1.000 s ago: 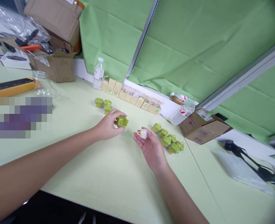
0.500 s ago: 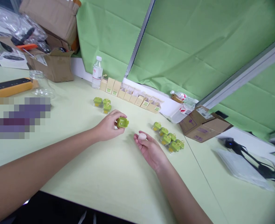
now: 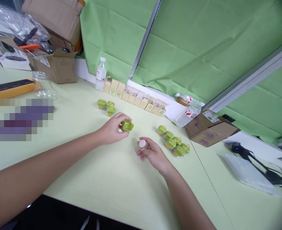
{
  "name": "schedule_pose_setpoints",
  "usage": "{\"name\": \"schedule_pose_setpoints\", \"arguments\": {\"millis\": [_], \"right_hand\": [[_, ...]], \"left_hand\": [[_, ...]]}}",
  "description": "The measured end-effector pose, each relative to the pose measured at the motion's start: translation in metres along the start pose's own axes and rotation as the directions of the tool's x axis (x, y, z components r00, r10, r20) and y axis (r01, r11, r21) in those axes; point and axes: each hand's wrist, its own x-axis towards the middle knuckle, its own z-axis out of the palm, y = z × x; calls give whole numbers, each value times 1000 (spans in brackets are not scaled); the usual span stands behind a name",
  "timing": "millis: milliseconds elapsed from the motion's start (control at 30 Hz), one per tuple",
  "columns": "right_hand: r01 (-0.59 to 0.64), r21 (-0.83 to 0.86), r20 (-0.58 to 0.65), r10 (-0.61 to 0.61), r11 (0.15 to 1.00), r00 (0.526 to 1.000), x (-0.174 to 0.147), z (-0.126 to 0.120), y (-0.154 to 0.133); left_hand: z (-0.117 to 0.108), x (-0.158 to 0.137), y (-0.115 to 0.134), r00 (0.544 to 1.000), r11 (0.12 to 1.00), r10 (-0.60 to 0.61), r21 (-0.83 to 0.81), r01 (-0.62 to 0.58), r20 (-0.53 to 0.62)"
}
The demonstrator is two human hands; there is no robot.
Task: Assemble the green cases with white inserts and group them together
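Over the pale bench (image 3: 112,179), inside its near edge, our left grip (image 3: 112,130) holds a hollow green plastic shell (image 3: 127,126), right grip (image 3: 156,155) a round pale-pink piece (image 3: 143,144). Likely handling these separately; next wants steadiness.

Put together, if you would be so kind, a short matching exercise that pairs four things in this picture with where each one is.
Things:
1. hollow green piece
2. pale round piece
3. upright bottle
4. small boxes

Places:
A. at the left end of a row of boxes
B. in the right hand
C. in a row along the far side of the table
D. in the left hand

Pairs: 1-D, 2-B, 3-A, 4-C
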Motion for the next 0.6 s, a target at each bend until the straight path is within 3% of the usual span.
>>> {"name": "schedule_pose_setpoints", "arguments": {"millis": [133, 233, 333, 433, 600], "right_hand": [[114, -327, -3, -122, 938, 993, -4, -5, 6], [258, -588, 37, -294, 766, 955, -8, -5, 7], [305, -707, 75, -360, 638, 930, -10, -3, 4], [287, -739, 58, -367, 609, 928, -12, -2, -1], [264, -720, -1, -382, 642, 924, -15, -5, -7]], "left_hand": [[0, 0, 0, 1000, 1000, 14, -1, -14, 12], [0, -1, 1, 999, 1000, 27, 7, -27, 19], [0, -1, 1, 999, 999, 33, 21, -34, 30], [-1, 0, 2, 999, 999, 34, 28, -35, 34], [-1, 0, 0, 999, 999, 39, 27, -40, 31]]}}
